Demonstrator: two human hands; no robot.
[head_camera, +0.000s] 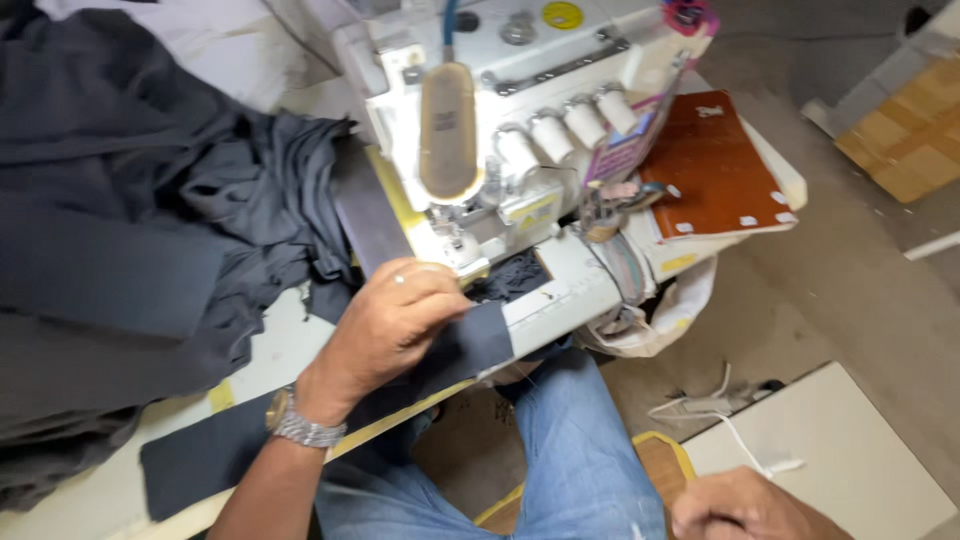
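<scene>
From the head view, the person is feeding a dark fabric strip (330, 400) into the white sewing machine (500, 130); the next move likely calls for steady guiding toward the needle. The left hand (390, 325) presses flat on the strip just in front of the machine, fingers (440, 300) loosely curled, gripping nothing. The right hand (745, 505), well below the machine, looks closed, its contents unseen.
</scene>
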